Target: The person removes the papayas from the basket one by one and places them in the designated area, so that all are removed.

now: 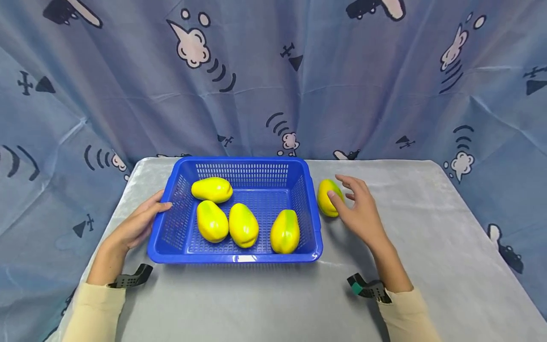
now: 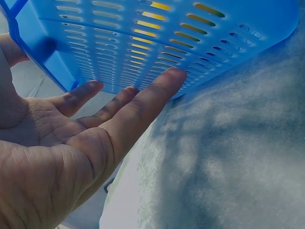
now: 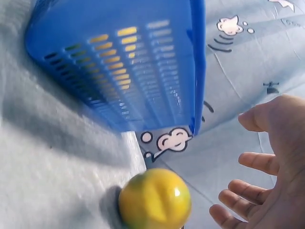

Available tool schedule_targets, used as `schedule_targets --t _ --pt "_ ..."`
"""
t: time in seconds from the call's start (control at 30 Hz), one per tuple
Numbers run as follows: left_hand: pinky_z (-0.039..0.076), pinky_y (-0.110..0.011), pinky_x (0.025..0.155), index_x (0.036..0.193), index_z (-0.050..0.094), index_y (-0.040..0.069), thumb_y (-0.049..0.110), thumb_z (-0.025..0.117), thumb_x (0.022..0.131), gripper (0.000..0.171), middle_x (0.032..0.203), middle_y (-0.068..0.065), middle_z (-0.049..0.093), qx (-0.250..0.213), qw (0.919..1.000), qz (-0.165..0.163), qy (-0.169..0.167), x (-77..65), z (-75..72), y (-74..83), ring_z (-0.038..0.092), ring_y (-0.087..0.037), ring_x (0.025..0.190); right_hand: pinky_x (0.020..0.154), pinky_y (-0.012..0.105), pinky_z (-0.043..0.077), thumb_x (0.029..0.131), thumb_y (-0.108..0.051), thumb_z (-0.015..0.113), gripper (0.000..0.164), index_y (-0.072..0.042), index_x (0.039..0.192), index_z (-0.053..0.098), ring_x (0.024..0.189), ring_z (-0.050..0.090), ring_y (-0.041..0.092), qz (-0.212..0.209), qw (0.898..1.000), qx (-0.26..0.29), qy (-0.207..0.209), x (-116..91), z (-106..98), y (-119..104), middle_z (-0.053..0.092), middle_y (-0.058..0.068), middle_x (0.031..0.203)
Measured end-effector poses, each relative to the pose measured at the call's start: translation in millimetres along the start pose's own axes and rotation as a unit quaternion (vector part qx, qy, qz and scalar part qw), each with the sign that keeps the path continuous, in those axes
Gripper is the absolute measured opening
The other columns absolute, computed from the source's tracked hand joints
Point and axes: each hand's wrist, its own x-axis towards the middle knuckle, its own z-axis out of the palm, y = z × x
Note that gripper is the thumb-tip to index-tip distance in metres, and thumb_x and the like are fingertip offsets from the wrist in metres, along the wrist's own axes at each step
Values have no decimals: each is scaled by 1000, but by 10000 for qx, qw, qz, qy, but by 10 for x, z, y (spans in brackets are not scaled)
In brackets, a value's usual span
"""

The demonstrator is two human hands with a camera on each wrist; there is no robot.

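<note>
A blue plastic basket [image 1: 235, 258] with slotted walls holds several glossy yellow papayas with green patches, one papaya [image 1: 285, 232] lying apart from the others on the right. My left hand [image 1: 138, 221] holds the basket's left side, thumb over the rim; in the left wrist view its fingers [image 2: 143, 107] stretch along the outer wall. Another papaya [image 1: 328, 198] lies on the table just outside the basket's right wall. Beside it, my right hand [image 1: 359, 209] has thumb and fingers spread. The right wrist view shows a gap between those fingers [image 3: 243, 191] and the papaya [image 3: 155, 199].
A pale cloth covers the table [image 1: 256, 304], its back edge meeting a blue patterned curtain [image 1: 256, 95]. Both wrists carry black bands, and the basket's side walls stand up between the two hands.
</note>
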Motion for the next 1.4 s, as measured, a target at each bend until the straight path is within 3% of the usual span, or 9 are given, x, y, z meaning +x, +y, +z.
schedule_targets --t 0.5,0.67,0.83,1.13,1.4 --pt "65 -34 88 167 9 4 18 39 114 62 130 5 69 -102 9999 111 -55 15 -18 -6 74 -14 109 112 65 50 104 -24 68 52 -5 150 55 140 52 41 -435 9982 -107 -393 -47 -31 -452 49 22 155" --pt "66 -34 87 166 12 6 18 38 114 59 129 4 70 -128 9998 131 -63 1 -22 13 74 -14 108 111 62 52 103 -28 69 52 -7 150 56 137 56 41 -429 9970 -149 -634 9 -34 -614 50 20 154" --pt "65 -34 88 167 5 1 19 39 114 65 129 5 70 -77 9999 61 -55 15 -22 14 74 -14 108 111 62 52 103 -29 68 53 -8 151 55 139 55 40 -561 9947 -165 -849 83 -59 -751 50 19 156" --pt "65 -33 89 167 5 1 20 40 114 67 129 6 68 50 10000 -20 43 27 -10 10 73 -13 109 111 60 53 105 -27 66 52 -11 152 54 140 55 39 -672 9919 -79 -1073 235 -187 -891 51 16 157" --pt "65 -34 88 167 5 1 19 41 114 67 129 4 69 -23 10000 -5 11 35 -18 3 73 -14 109 108 58 56 104 -28 68 53 -12 152 54 137 57 38 -785 9855 -105 -1503 272 -151 -1021 51 15 154"
